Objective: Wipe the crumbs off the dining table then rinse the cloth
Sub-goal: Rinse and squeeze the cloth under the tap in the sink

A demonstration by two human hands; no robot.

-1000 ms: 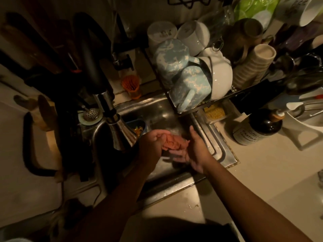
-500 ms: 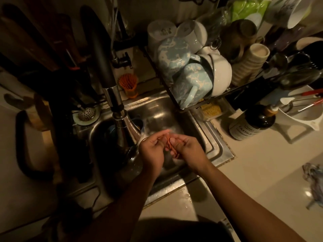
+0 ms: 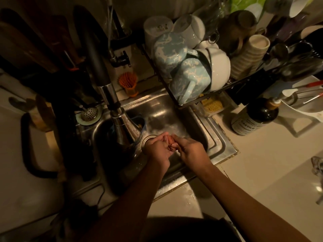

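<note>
The cloth (image 3: 169,143) is held over the basin of the sink (image 3: 166,109), just in front of the drain ring (image 3: 147,138), and only a thin reddish sliver of it can be seen between the two hands. The left hand (image 3: 157,150) is curled round it from the faucet side of the sink, with its fingers folded over the bunched fabric. The right hand (image 3: 190,151) is closed on it from the opposite side, knuckles up, and its fingertips (image 3: 174,145) are pressed against those of the left. Both hands are kept above the sink floor, below and in front of the spout of the faucet (image 3: 120,124); whether water is running cannot be told. A dish rack (image 3: 216,92) loaded with mugs is seen overhanging the far right corner of the sink, and a dark bottle (image 3: 257,117) is stood on the counter to the right of the sink. Compared with one second earlier, far less of the cloth is exposed: it was then spread as a broad pink patch across the right palm, whose fingers were straight, whereas it is now squeezed into a tight wad inside both fists.
</note>
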